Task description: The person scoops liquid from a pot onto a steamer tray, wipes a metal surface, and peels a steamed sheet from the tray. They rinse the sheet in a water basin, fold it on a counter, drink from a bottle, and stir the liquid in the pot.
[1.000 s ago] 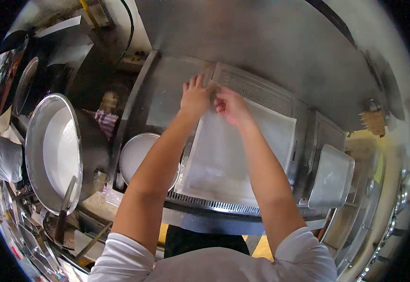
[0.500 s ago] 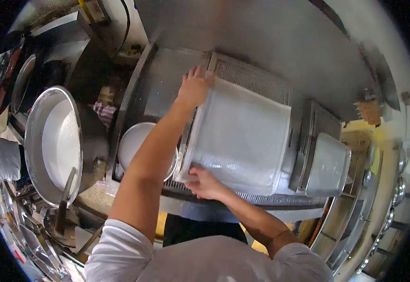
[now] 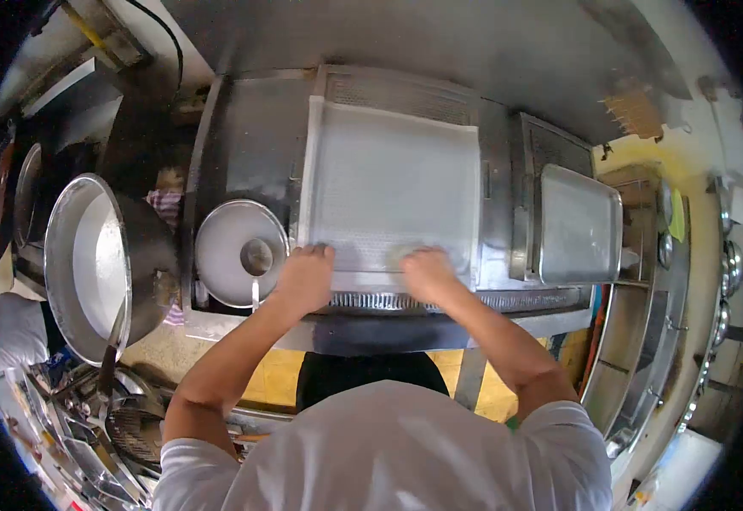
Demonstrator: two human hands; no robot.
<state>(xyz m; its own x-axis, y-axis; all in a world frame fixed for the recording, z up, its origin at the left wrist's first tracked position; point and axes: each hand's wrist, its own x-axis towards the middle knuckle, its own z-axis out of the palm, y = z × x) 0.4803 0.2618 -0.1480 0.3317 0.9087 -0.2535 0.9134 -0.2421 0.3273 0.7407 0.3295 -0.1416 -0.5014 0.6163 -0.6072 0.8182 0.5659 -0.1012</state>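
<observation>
A white cloth (image 3: 393, 183) lies flat over a perforated metal plate (image 3: 401, 100) on the steel counter. At the near left corner of the cloth, my left hand (image 3: 306, 277) is closed with its fingers curled on the edge. My right hand (image 3: 427, 271) is closed at the near edge, further right, and slightly blurred. Left of the cloth stands a round pan of white liquid (image 3: 222, 255), with a ladle (image 3: 256, 257) resting in it.
A large pot (image 3: 52, 255) of white liquid stands at the left. To the right of the cloth is a shallow metal tray (image 3: 580, 226). Metal shelving (image 3: 623, 341) runs down the right side. Another person's sleeve (image 3: 14, 332) shows at the far left.
My left hand has come from the far left corner to the near edge. The right hand has shifted right along that edge. The cloth now lies straighter, and the ladle in the pan has come into view.
</observation>
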